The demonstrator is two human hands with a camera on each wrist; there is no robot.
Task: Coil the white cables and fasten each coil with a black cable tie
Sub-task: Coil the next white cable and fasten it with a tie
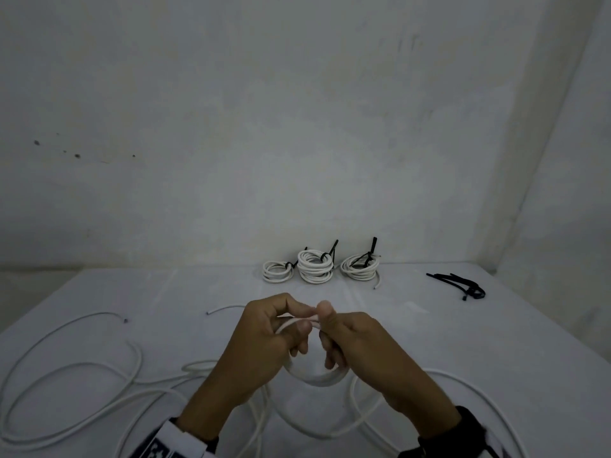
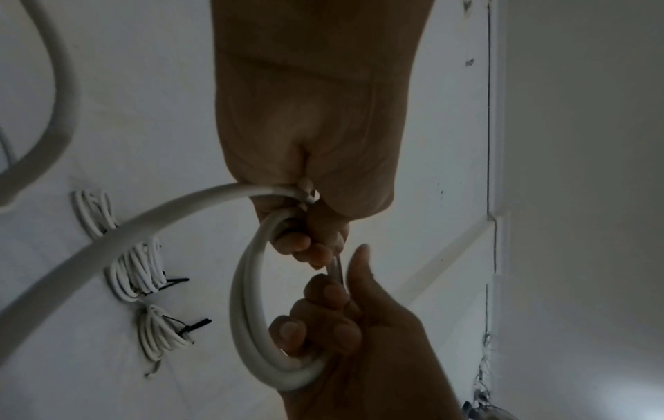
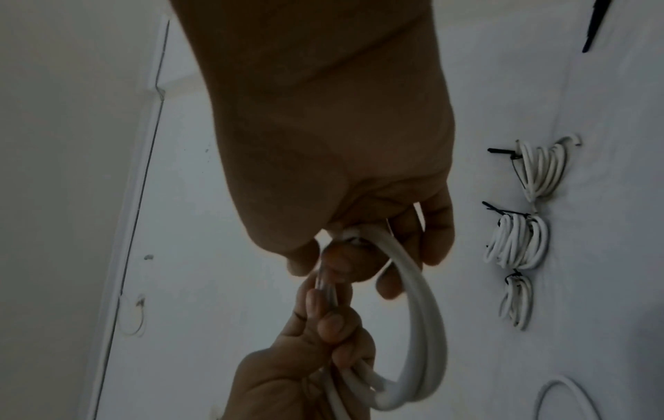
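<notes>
A small white cable coil (image 1: 314,375) is gripped from both sides above the table (image 1: 429,342), fingers of the left hand (image 1: 264,338) and right hand (image 1: 357,342) curled round it. Its top is hidden behind thumbs; loose cable (image 1: 66,368) trails out of frame.

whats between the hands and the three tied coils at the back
Bare white table in the head view; only a loose cable end lies off to the left, between the hands' coil and the tied coils.
</notes>
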